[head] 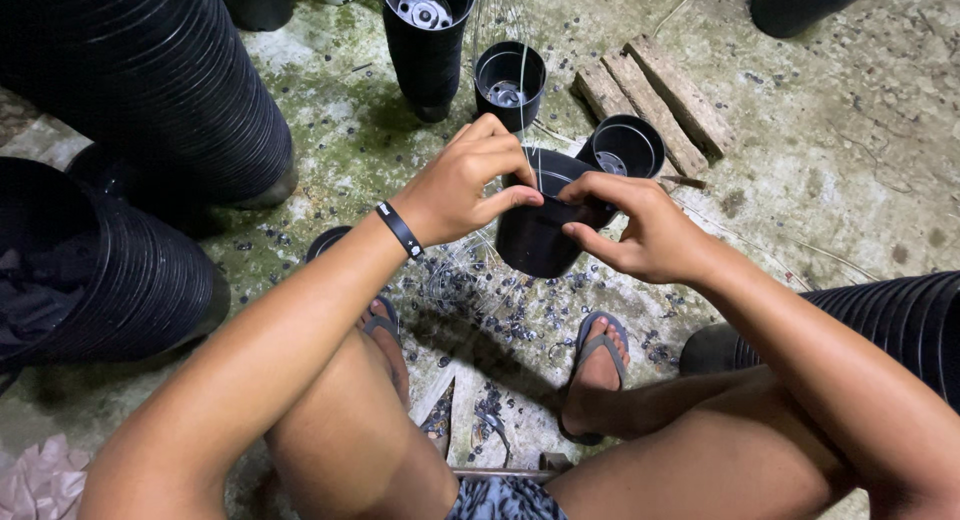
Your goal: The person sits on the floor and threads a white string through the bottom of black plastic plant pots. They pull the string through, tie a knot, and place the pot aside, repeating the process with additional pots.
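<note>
A: Biggest stuff?
B: Three long stacks of black pots: far left point(170, 80), near left point(100, 270), right point(890, 320), all cut off by frame.
A: Hands?
B: Centre. Left hand point(465, 185) & right hand point(640, 230) both pinch the rim of one black pot point(535, 235), held above the floor.
A: Loose pots behind?
B: Two small ones point(510, 80) point(625, 148), plus a short stack point(428, 40). Wood planks point(655, 100) far right.
A: Labels?
B: Only a black wristband point(400, 230), mark unreadable. Wire near the rim is hard to make out.

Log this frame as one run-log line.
left hand: pinching rim of black plastic pot | right hand: gripping same rim | pot: held above concrete floor | nearby: stacked pots
</note>
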